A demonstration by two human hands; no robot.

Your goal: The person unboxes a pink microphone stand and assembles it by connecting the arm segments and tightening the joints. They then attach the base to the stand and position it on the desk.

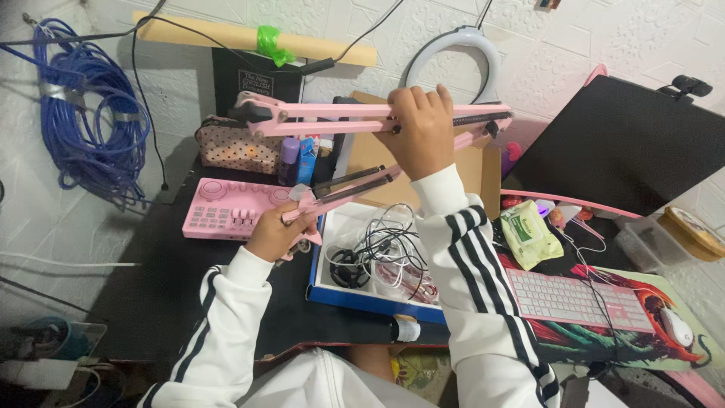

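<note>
1. My right hand [421, 134] is wrapped tight around the upper bars of a pink folding boom arm [362, 121], fingers curled over the top and no gap showing between them and the metal.
2. My left hand [276, 234] is closed on the lower end of the same arm, near its joint, thumb and fingers pinched around the pink section just above the desk.
3. The boom arm is held up in the air, folded into a flat V: the upper part runs nearly level across the scene, the lower part slopes down to my left hand, with its black springs showing along both.
4. Right below it sits an open white box with a blue rim [355, 296], holding a tangle of black and white cables [381, 253].
5. Just beyond my left hand lies a pink control pad with buttons and sliders [226, 208], and behind that a dotted pouch [230, 147].
6. To my right I see a pink keyboard [578, 298] on a printed desk mat, a white mouse [676, 326], a green pack of wipes [531, 234] and a dark monitor [627, 147].
7. A coil of blue cable [94, 113] hangs on the wall at far left, and a ring light [476, 38] stands behind the arm.
</note>
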